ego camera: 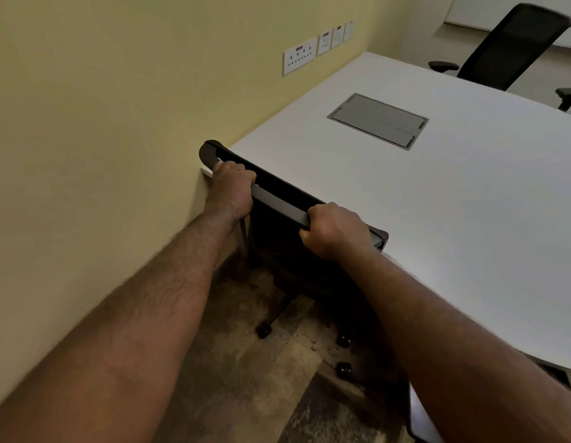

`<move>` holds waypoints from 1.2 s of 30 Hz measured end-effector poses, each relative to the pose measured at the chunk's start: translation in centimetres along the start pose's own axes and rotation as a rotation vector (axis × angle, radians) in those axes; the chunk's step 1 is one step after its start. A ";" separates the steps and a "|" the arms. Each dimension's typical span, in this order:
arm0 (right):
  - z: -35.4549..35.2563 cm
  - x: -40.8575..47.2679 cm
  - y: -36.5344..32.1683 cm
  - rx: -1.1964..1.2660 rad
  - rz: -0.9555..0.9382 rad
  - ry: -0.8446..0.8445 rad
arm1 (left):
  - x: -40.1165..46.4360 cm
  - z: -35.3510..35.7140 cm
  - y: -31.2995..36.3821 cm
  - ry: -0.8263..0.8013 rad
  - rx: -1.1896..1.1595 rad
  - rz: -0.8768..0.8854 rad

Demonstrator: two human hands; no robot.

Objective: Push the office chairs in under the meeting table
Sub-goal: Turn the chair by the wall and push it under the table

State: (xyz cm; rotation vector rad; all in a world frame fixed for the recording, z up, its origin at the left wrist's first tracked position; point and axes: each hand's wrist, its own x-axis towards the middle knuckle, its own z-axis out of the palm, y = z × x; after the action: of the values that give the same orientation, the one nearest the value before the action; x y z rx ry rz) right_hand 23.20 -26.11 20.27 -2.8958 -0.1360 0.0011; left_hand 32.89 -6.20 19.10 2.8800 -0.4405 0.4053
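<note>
A black office chair (279,199) stands at the near edge of the white meeting table (453,199), its backrest top level with the tabletop edge. My left hand (231,187) grips the top rail of the backrest near its left corner. My right hand (333,230) grips the same rail near its right end. The chair's seat is hidden under the table; its dark base and castors (343,340) show on the floor below. A second black mesh chair (511,43) stands at the table's far side, its backrest away from the edge.
A yellow wall (117,123) runs close along the chair's left, with white sockets (299,59) above the table. A grey cable hatch (378,120) sits in the tabletop. Mottled brown carpet (239,378) covers the floor beneath me.
</note>
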 end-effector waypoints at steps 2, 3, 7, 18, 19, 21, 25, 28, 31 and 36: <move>-0.1 0.2 0.4 -0.002 0.000 -0.005 | 0.0 0.0 0.3 0.001 -0.002 -0.004; 0.0 0.3 0.5 0.001 -0.002 -0.006 | 0.1 0.0 0.4 0.001 -0.001 -0.009; 0.2 0.6 0.5 0.006 -0.016 -0.007 | 0.1 0.0 0.2 -0.008 0.011 -0.020; -0.2 0.9 0.0 0.007 -0.024 0.002 | 0.6 -0.2 0.0 -0.035 0.063 -0.016; -0.2 0.9 0.0 0.011 -0.025 0.004 | 0.6 -0.2 -0.1 -0.034 0.065 -0.016; -0.1 1.0 -0.2 0.019 -0.034 0.004 | 0.6 -0.1 -0.3 -0.041 0.080 -0.019; -0.2 1.2 -0.5 0.022 -0.048 0.011 | 0.8 -0.2 -0.7 -0.047 0.101 -0.016; -0.2 1.4 -0.6 0.021 -0.042 0.021 | 1.0 -0.1 -0.9 -0.038 0.097 -0.015; -0.1 1.3 -0.8 0.016 -0.039 0.023 | 0.9 -0.1 -1.1 -0.025 0.101 -0.014; -0.1 0.9 -0.8 0.014 -0.028 0.047 | 0.9 0.0 -0.9 -0.024 0.108 -0.003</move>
State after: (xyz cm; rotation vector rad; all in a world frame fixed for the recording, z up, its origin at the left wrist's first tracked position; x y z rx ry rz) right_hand 24.03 -25.31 20.61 -2.8774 -0.1678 -0.0710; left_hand 34.01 -5.61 19.23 2.9924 -0.4310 0.4063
